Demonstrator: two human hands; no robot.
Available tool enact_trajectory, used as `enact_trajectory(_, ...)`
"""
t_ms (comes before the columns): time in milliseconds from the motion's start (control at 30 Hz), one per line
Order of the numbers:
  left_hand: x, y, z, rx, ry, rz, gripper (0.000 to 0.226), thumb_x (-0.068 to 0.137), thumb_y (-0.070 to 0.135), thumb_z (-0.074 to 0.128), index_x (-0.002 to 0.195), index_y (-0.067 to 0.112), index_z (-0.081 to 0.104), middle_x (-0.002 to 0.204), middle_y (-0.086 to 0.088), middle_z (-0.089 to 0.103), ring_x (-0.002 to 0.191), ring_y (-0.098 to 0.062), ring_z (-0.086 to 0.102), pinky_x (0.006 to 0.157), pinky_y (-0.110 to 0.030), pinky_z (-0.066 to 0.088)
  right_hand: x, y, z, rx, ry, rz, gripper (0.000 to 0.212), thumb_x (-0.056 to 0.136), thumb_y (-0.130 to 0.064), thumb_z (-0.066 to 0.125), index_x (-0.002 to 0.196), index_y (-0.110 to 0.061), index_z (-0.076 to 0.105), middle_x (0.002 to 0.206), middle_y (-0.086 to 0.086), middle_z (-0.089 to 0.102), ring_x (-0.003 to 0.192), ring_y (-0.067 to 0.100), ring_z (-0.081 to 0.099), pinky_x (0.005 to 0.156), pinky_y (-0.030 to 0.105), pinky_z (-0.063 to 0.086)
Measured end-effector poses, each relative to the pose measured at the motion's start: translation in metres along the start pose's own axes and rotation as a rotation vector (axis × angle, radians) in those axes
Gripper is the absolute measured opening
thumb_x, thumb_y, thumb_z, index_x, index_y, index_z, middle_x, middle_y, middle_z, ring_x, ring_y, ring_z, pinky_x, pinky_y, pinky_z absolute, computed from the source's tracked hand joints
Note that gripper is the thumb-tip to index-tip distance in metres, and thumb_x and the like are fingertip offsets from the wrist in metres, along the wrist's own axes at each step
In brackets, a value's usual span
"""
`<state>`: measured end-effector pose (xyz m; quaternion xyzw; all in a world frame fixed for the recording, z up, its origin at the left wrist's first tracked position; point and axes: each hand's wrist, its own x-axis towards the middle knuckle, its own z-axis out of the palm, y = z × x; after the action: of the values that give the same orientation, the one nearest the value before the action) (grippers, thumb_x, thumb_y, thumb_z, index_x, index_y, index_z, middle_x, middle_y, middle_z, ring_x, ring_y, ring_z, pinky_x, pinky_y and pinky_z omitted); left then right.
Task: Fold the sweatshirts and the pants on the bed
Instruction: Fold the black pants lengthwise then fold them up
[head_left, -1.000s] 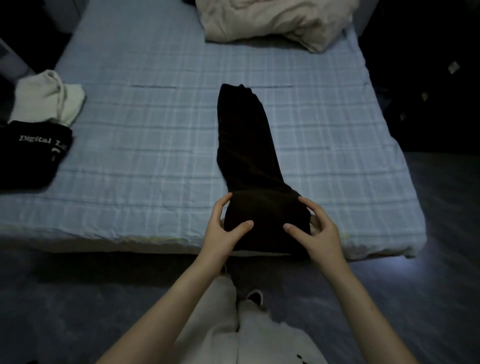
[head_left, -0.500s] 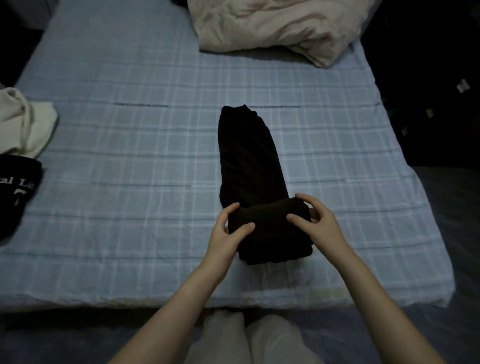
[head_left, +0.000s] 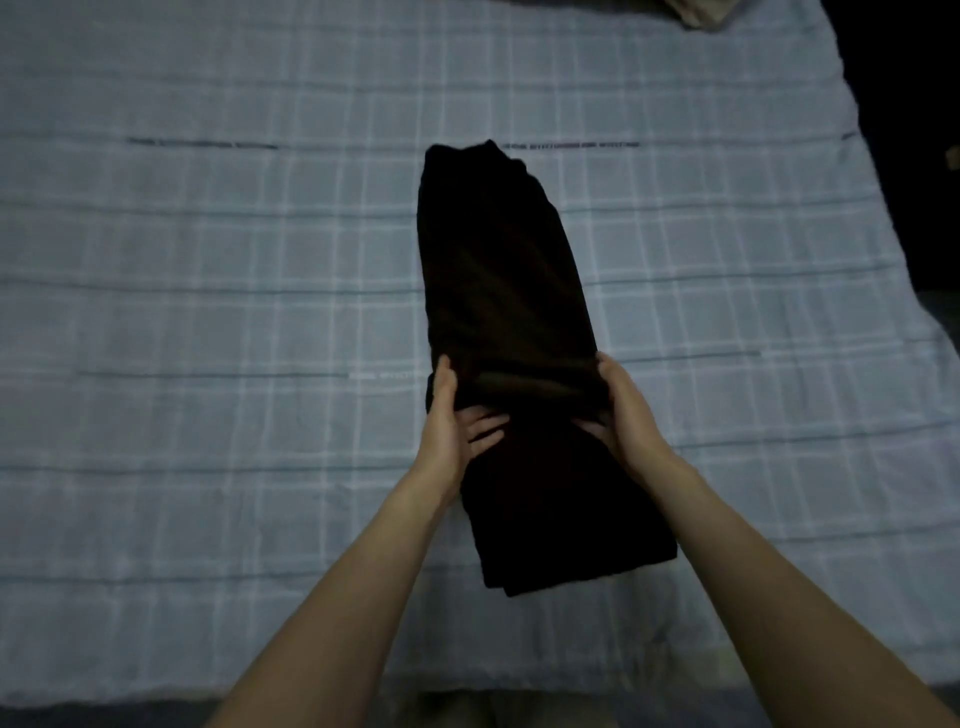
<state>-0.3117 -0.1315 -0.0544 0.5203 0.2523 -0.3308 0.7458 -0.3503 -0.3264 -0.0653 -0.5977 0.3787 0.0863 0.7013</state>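
As left hand (head_left: 451, 422), right hand (head_left: 625, 410) hold pants (head_left: 498, 260), bed (head_left: 208, 270)

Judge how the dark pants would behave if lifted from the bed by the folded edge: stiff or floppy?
Probably floppy: the dark pants bunch into soft creases where the left hand and right hand grip the fold. Likely light, since fingers alone hold that edge. Probably not slippery on the checked sheet.
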Motion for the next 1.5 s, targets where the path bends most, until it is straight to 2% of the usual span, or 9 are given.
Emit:
enact_trajectory(133,0.003,-0.027,0.006,0.374,0.066,0.234,0.050,0.105,0.038,0.038,0.146,0.055,0.017,0.131,-0.002,0.058,0.115,-0.016,0.061,0.101,-0.035,0.047,0.001,0.024,-0.002,-0.275,0.033,-0.213,0.046,0.104,-0.013,0.043,0.146,-0.029,0.036,0.127,0.008,0.060,0.115,0.015,0.061,0.100,0.032,0.050)
enact_trajectory(233,-0.001,-0.056,0.015,1.010,0.071,0.590,0.057,0.100,0.017,0.047,0.152,0.032,0.030,0.140,0.000,0.047,0.124,-0.011,0.049,0.104,-0.033,0.044,-0.008,0.038,-0.003,-0.769,0.004,-0.567,0.056,0.092,0.001,0.054,0.145,-0.013,0.044,0.138,0.005,0.054,0.127,0.009,0.048,0.111,0.021,0.036)
enact_trajectory(300,0.008,-0.070,0.020,1.354,0.200,0.805,0.051,0.098,0.019,0.045,0.149,0.018,0.041,0.141,-0.013,0.049,0.130,-0.026,0.048,0.105,-0.046,0.044,-0.002,0.045,-0.003,-1.051,0.069,-0.751,0.058,0.091,-0.009,0.055,0.147,-0.009,0.043,0.147,0.009,0.049,0.138,0.022,0.041,0.117,0.032,0.029)
enact_trajectory(367,0.025,-0.075,0.026,1.526,0.319,0.824,0.051,0.099,0.031,0.042,0.148,0.021,0.042,0.148,-0.015,0.044,0.139,-0.032,0.039,0.111,-0.056,0.034,0.009,0.049,0.002,-1.181,0.124,-0.715,0.060,0.094,-0.024,0.047,0.152,-0.011,0.036,0.156,0.009,0.038,0.147,0.028,0.029,0.120,0.046,0.024)
enact_trajectory(500,0.071,-0.097,0.012,1.615,0.398,0.734,0.055,0.102,0.040,0.032,0.154,0.024,0.029,0.161,-0.007,0.026,0.150,-0.027,0.018,0.118,-0.057,0.019,0.044,0.072,0.003,-1.257,0.071,-0.646,0.063,0.097,-0.039,0.031,0.156,-0.018,0.021,0.162,0.007,0.024,0.151,0.028,0.016,0.121,0.051,0.020)
enact_trajectory(633,0.104,-0.123,-0.001,1.616,0.443,0.773,0.059,0.099,0.038,0.032,0.155,0.027,0.021,0.162,-0.004,0.021,0.151,-0.025,0.014,0.120,-0.055,0.010,0.074,0.096,0.000,-1.274,0.084,-0.649,0.066,0.095,-0.039,0.036,0.157,-0.021,0.019,0.163,0.007,0.021,0.152,0.028,0.014,0.121,0.050,0.021)
enact_trajectory(1100,0.096,-0.120,0.000,1.412,0.451,0.893,0.055,0.096,0.031,0.040,0.151,0.027,0.036,0.160,0.000,0.028,0.151,-0.018,0.013,0.122,-0.049,0.007,0.068,0.103,-0.006,-1.059,0.115,-0.778,0.061,0.097,-0.038,0.041,0.155,-0.024,0.029,0.163,-0.001,0.025,0.152,0.021,0.014,0.120,0.049,0.024)
enact_trajectory(1267,0.062,-0.131,0.002,1.137,0.340,0.889,0.048,0.100,0.031,0.043,0.148,0.027,0.042,0.160,0.010,0.025,0.151,-0.010,0.006,0.122,-0.029,0.008,0.036,0.114,-0.025,-0.906,0.057,-0.765,0.053,0.101,-0.031,0.037,0.153,-0.024,0.033,0.161,-0.006,0.027,0.151,0.013,0.015,0.122,0.024,0.011)
enact_trajectory(1500,0.030,-0.116,0.010,0.655,0.516,0.834,0.042,0.090,0.024,0.067,0.131,0.033,0.057,0.138,0.006,0.044,0.123,0.000,0.048,0.100,-0.011,0.040,0.033,0.089,-0.036,-0.685,0.118,-0.718,0.036,0.099,-0.025,0.053,0.135,-0.026,0.057,0.136,-0.009,0.045,0.121,-0.002,0.044,0.100,-0.001,0.024)
